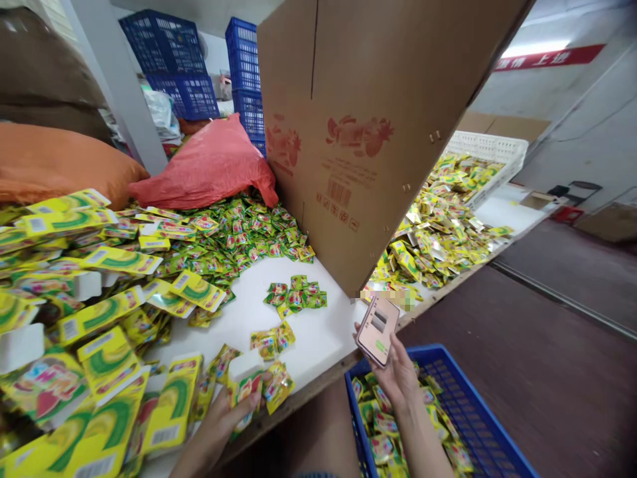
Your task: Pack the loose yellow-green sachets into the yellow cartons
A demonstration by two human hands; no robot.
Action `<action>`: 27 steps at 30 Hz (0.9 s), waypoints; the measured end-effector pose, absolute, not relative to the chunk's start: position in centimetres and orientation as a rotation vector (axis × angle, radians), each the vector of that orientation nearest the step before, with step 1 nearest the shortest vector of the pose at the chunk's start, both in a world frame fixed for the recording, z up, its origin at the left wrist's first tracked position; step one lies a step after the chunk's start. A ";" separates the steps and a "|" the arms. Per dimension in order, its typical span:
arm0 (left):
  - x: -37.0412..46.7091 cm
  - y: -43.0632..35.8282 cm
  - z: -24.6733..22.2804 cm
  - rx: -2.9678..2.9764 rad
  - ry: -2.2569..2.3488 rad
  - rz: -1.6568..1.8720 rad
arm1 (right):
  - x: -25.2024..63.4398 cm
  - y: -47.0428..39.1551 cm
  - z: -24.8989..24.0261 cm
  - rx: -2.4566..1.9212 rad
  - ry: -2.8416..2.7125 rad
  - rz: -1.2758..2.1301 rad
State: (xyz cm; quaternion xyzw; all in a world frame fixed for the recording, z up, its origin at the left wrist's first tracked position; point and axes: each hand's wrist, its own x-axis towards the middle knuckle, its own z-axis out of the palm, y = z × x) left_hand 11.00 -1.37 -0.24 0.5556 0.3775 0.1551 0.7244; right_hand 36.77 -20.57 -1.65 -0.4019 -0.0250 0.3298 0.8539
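My left hand (231, 419) is closed around a small candy box (245, 378) with a white open end, at the table's front edge. A yellow sachet (279, 386) sits right by its fingertips; I cannot tell whether the fingers pinch it too. My right hand (393, 372) grips a smartphone (379, 330) with its lit pinkish screen facing up, above the blue crate (478, 411) of filled yellow packs. Between the hands, a small group of green sachets (297, 294) lies on the white tabletop (326, 332), with a few yellow sachets (273, 340) nearer me.
Flat yellow boxes (119, 259) are heaped at left, and green sachets (249, 229) pile up behind. A tall cardboard carton (348, 86) stands across the table. Beyond it are more yellow packs (432, 245) and a white basket (512, 156). A red sack (209, 166) lies at the back.
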 end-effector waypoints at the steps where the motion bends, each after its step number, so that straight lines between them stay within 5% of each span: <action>1: 11.0 -1.4 -0.2 1.228 0.834 0.344 | 36.0 -20.3 -1.6 -0.846 -0.067 0.698; 27: 10.5 -1.0 -2.2 1.246 0.719 0.331 | 35.5 -18.6 -2.3 -1.005 -0.113 0.633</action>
